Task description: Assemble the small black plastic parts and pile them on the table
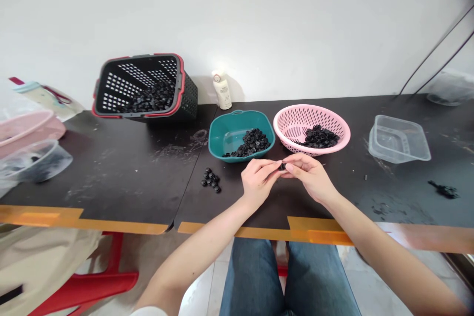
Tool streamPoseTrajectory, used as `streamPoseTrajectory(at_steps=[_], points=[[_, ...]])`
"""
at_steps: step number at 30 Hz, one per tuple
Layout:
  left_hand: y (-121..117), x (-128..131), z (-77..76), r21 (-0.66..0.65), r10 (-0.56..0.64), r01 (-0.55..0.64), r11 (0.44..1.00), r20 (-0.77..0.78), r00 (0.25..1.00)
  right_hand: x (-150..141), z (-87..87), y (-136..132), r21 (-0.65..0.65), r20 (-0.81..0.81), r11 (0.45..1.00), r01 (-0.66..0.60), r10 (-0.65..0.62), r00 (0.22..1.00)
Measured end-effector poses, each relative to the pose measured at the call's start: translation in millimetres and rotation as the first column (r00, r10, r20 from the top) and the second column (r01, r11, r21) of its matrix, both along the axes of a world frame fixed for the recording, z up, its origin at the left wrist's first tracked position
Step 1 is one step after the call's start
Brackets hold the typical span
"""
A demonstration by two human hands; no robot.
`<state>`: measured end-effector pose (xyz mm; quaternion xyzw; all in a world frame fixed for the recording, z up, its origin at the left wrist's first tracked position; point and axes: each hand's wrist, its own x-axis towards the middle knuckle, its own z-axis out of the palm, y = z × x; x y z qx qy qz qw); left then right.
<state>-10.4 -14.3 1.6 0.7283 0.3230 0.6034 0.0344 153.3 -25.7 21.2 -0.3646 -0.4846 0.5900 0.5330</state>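
My left hand and my right hand meet over the table's front half, both closed in a pinch on one small black part. Fingers cover much of it, so its exact kind does not show. Just beyond my left hand stands a teal basin with a heap of small round black parts. Behind my right hand is a pink perforated basket holding black ring-like pieces. Several black round caps lie loose on the table, left of my left hand.
A dark basket with red trim, holding many black parts, stands tilted at the back left. Near the wall is a white bottle. Rightward are a clear plastic container and a black cluster. Orange tape lines the table's front edge.
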Motion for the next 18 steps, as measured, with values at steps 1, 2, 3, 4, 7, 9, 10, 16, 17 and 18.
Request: streamPoseTrajectory(at_steps=[1,2,3,4,7,9,10,16,17,18], points=[[0.1,-0.1,-0.7,0.0,0.005,-0.005,1.0,-0.008,1.0,0.6,0.9,0.4,-0.005,-0.006,1.0,-0.007,0.007,1.0],[0.3,-0.1,-1.4,0.004,0.007,-0.007,1.0,-0.017,1.0,1.3,1.9,0.9,-0.005,-0.011,1.0,-0.012,0.012,1.0],[0.5,0.0,-2.0,0.01,0.007,-0.006,1.0,-0.026,1.0,2.0,2.9,1.3,-0.003,-0.015,1.0,-0.017,0.017,1.0],[0.7,0.0,-2.6,0.02,0.004,-0.003,1.0,-0.034,0.999,2.7,3.8,1.7,-0.002,-0.019,1.0,-0.024,0.024,1.0],[1.3,0.3,-3.8,0.05,-0.005,0.007,0.999,-0.047,0.999,3.7,4.7,2.8,-0.002,-0.042,0.998,-0.064,0.064,0.997],[1.5,0.8,-4.2,0.058,-0.002,0.005,0.998,-0.049,0.999,3.2,3.5,3.4,-0.005,-0.069,0.997,-0.08,0.079,0.994],[1.4,1.1,-4.4,0.059,0.0,0.002,0.998,-0.049,0.999,2.7,2.6,3.6,-0.009,-0.082,0.997,-0.079,0.078,0.994],[1.3,2.5,-6.3,0.06,-0.011,0.012,0.998,-0.033,0.999,-1.5,-1.9,4.5,-0.039,-0.128,0.995,-0.091,0.085,0.988],[1.6,2.3,-6.8,0.059,-0.017,0.019,0.998,-0.032,0.999,-2.0,-2.3,4.4,-0.036,-0.125,0.995,-0.091,0.086,0.988],[2.0,2.0,-7.2,0.06,-0.023,0.025,0.998,-0.031,0.999,-2.4,-2.7,4.4,-0.032,-0.122,0.996,-0.089,0.084,0.989]])
